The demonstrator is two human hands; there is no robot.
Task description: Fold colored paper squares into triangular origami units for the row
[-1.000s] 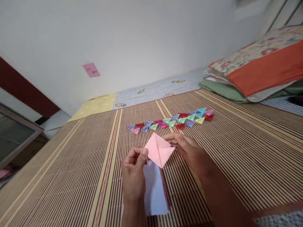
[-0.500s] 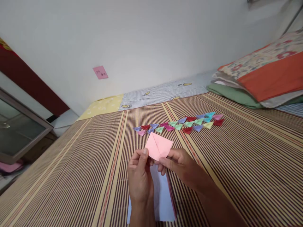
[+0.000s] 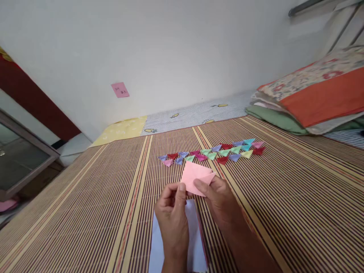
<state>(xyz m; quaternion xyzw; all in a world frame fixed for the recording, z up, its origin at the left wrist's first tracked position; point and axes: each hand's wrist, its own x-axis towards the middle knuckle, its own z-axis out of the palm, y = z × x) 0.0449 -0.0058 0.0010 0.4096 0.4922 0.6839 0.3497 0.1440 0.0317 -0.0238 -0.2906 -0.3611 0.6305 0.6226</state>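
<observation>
Pink paper (image 3: 191, 173): held up near the blue paper (image 3: 195, 231); judged light, thin, easily creased; best taken by edges.
Left hand (image 3: 174, 212): left corner pinched by fingers.
Right hand (image 3: 220, 197): flap pinched by fingers.

Left of the left hand (image 3: 174, 216), the striped mat (image 3: 93, 212) leaves room to pass, while ahead folded paper pieces (image 3: 211, 156) obstruct.
</observation>
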